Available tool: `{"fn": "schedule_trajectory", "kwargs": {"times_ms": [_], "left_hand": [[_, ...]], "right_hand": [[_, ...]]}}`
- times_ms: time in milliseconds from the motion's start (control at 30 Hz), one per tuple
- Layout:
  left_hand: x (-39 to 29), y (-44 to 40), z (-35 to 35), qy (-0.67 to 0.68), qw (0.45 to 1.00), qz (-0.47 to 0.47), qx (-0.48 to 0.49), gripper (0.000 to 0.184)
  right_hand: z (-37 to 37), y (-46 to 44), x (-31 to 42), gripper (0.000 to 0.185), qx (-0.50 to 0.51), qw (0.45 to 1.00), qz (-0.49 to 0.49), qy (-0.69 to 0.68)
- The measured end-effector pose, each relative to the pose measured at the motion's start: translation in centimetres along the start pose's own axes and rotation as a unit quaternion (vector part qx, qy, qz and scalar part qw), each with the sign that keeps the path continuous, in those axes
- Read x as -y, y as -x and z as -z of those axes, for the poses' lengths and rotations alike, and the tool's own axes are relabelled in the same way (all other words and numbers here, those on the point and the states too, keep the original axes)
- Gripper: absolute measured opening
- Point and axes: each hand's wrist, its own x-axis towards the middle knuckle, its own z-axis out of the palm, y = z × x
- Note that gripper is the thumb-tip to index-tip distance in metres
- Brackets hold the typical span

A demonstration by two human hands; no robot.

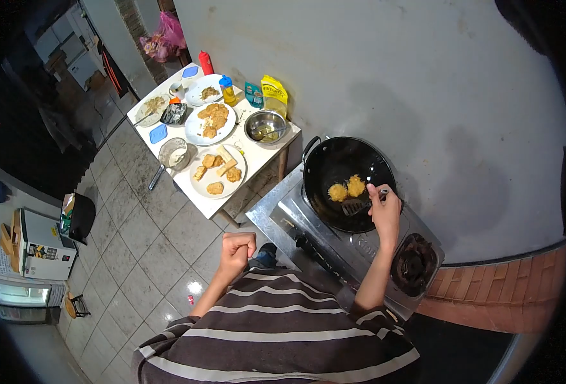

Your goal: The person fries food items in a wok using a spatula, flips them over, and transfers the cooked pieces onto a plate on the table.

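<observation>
My right hand [386,211] is wrapped round the handle of a slotted spatula [353,207]. The spatula's dark blade is inside a black wok [340,160], close beside two golden fritters [346,189]; whether it touches them I cannot tell. The wok sits on the left burner of a steel gas stove [283,208]. My left hand [237,248] is closed in a fist in front of my body, off the stove, with nothing visible in it.
A white table [190,185] at the left bears a plate of fried pieces [200,182], another plate [196,134], a metal bowl [265,121], a saucepan [174,153], a red bottle [206,63] and a yellow packet [274,93]. The right burner [416,264] is dark and crusted. A grey wall stands behind the stove.
</observation>
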Motion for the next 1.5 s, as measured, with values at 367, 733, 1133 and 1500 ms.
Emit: {"fn": "schedule_trajectory", "kwargs": {"times_ms": [367,733,1133,1500], "left_hand": [[-2.7,5.5,-2.8,-0.081,0.994,-0.017,-0.076,0.009],[-4.9,10.1,-4.1,-0.116,0.979,0.011,-0.167,0.007],[-7.2,14.1,-1.7,-0.161,0.963,0.026,-0.215,0.008],[-7.7,14.7,-2.5,-0.141,0.966,0.014,-0.214,0.008]], "right_hand": [[0.9,0.1,-1.8,0.026,0.025,0.995,0.040,-0.084],[-0.8,-0.7,-6.6,0.017,0.020,0.976,0.039,-0.212],[-0.5,0.0,-1.7,0.042,-0.009,0.995,0.094,-0.031],[-1.1,1.1,-2.5,0.039,-0.058,0.983,0.175,-0.002]]}}
